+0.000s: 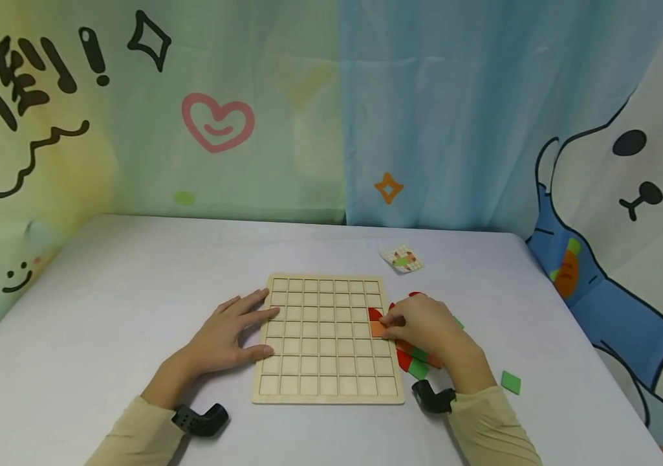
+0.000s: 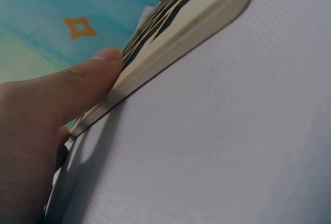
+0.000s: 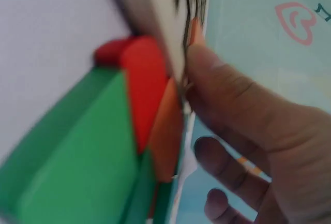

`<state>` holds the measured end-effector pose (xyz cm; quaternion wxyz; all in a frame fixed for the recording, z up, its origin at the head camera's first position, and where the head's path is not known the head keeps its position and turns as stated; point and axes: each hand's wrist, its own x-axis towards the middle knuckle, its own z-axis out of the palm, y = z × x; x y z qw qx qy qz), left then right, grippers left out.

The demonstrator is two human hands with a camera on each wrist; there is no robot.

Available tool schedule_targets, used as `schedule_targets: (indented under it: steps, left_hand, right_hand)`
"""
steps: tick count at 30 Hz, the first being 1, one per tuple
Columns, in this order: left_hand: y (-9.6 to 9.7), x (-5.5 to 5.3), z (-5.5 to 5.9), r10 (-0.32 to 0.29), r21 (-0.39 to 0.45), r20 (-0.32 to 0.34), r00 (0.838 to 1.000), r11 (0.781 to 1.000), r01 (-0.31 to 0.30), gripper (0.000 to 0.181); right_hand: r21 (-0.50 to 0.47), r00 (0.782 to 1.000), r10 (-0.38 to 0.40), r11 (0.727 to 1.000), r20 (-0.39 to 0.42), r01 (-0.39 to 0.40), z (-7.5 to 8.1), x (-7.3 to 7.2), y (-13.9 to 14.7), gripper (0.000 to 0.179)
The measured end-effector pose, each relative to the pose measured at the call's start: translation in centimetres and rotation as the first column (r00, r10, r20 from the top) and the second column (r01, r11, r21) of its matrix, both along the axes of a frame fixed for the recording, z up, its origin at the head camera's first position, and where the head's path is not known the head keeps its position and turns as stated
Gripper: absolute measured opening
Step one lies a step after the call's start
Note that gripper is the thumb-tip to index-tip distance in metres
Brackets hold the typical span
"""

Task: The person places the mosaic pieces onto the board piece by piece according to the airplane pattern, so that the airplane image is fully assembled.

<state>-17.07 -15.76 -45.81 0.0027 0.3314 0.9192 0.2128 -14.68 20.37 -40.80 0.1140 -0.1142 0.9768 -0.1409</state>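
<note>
A pale wooden grid board (image 1: 328, 398) lies on the table. My left hand (image 1: 228, 336) rests along its left edge, fingers spread, with the thumb (image 2: 106, 61) on the rim. At the right edge, my right hand (image 1: 429, 323) has thumb and a finger around an orange square tile (image 1: 376, 329) in the right column. In the right wrist view, the thumb touches that tile (image 3: 196, 32). Just above it in the grid sits a red rounded tile (image 1: 374, 314). Loose red, orange and green pieces (image 3: 77, 157) lie right of the board, partly hidden under my right hand.
A small patterned card (image 1: 402, 259) lies beyond the board's far right corner. One green tile (image 1: 511, 382) sits apart, right of my right forearm. White cloth (image 1: 180, 252) covers the table, and a printed curtain (image 1: 284, 181) hangs behind it.
</note>
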Motion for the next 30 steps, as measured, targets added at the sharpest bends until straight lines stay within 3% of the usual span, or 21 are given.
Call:
schedule_targets:
  steps: [9,18,26,30]
  left_hand:
    - [0.0,0.4,0.1,0.0,-0.002,0.018,1.0,1.0,0.0,0.069]
    - [0.1,0.4,-0.2,-0.003,-0.005,0.022,1.0,1.0,0.003,0.068]
    - [-0.2,0.1,0.0,-0.015,0.0,-0.018,1.0,1.0,0.015,0.068]
    - [-0.1,-0.1,0.2,-0.018,-0.004,-0.016,1.0,1.0,0.018,0.068]
  right_hand:
    - [-0.065,1.0,0.015,0.998,-0.011,-0.016,-1.2,0.2,0.8,0.027]
    - [-0.119,0.999,-0.008,0.993,0.043,0.013,-1.4,0.0,1.1,0.023]
    - [-0.267,0.995,-0.015,0.963,0.094,0.04,-1.5,-0.5,1.9,0.029]
    - [-0.327,1.0,-0.009,0.945,0.018,0.015,-1.1,-0.6,2.9,0.036]
